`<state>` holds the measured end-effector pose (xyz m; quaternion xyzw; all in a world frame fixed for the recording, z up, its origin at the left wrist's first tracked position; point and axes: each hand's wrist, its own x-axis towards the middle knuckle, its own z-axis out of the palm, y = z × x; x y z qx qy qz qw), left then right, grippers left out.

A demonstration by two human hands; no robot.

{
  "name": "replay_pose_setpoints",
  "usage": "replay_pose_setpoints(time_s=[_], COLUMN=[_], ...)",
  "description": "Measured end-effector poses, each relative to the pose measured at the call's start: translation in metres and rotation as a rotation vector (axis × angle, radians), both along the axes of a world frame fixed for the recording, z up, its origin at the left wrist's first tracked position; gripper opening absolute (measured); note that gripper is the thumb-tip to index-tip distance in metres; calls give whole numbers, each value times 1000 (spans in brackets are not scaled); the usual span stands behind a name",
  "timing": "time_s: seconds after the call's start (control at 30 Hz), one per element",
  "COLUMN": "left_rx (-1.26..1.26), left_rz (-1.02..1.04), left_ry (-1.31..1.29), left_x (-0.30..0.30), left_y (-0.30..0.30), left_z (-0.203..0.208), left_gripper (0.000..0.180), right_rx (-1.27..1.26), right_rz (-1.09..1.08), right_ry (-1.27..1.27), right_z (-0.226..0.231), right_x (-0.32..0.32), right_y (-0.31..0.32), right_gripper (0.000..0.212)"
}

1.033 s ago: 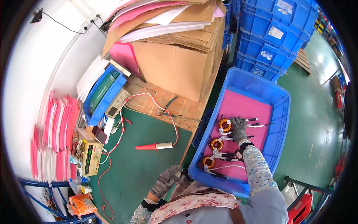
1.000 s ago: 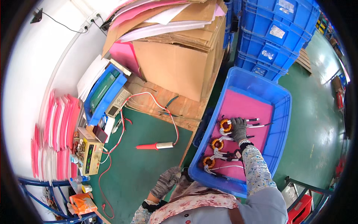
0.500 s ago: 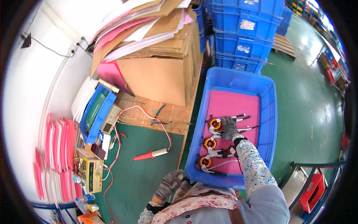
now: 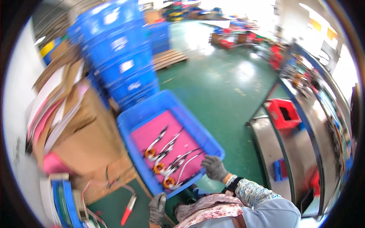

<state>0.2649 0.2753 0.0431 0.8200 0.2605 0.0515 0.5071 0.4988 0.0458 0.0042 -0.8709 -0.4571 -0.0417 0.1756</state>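
Observation:
My right hand [image 4: 215, 168], in a grey glove, is at the near right corner of a blue plastic bin [image 4: 217, 146]. Its fingers are loosely extended over the rim and it holds nothing I can see. By the bin's near left corner is my gloved left hand [image 4: 156, 209], fingers pointing up and nothing visible in them. On a pink sheet [image 4: 154, 128] inside the bin lie three copper-wound ring coils: a far coil [image 4: 150, 153], a middle coil [image 4: 159, 168] and a near coil [image 4: 169, 182]. White and black leads trail from them to the right.
Stacked blue crates [image 4: 118, 49] stand beyond the bin, with cardboard sheets [image 4: 81, 136] to the left. A red-handled probe [image 4: 127, 212] lies on the green mat [image 4: 108, 203]. At right stands a metal rack [image 4: 273, 152] with a red bin [image 4: 284, 114]. A wooden pallet [image 4: 170, 59] lies behind.
The view has swung right, bringing the rack into sight. My right hand has left the coils for the bin's near right corner. My left hand is now by its near left corner.

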Motion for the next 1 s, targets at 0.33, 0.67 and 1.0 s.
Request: replay_pose_setpoints(time_s=[0.33, 0.67, 1.0], left_rx=[-69, -36, -95], left_rz=[-669, -969, -1074], left_ry=[-191, -223, -161], left_x=[157, 274, 334], left_y=[-103, -266, -401], left_z=[1, -26, -39], left_gripper=[29, 29, 28], right_rx=[-282, -544, -301], right_rz=[-416, -569, -610], right_ry=[319, 711, 460], right_z=[-69, -113, -35], right_x=[-44, -91, 50], right_y=[-203, -384, -505], right_gripper=[20, 23, 28])
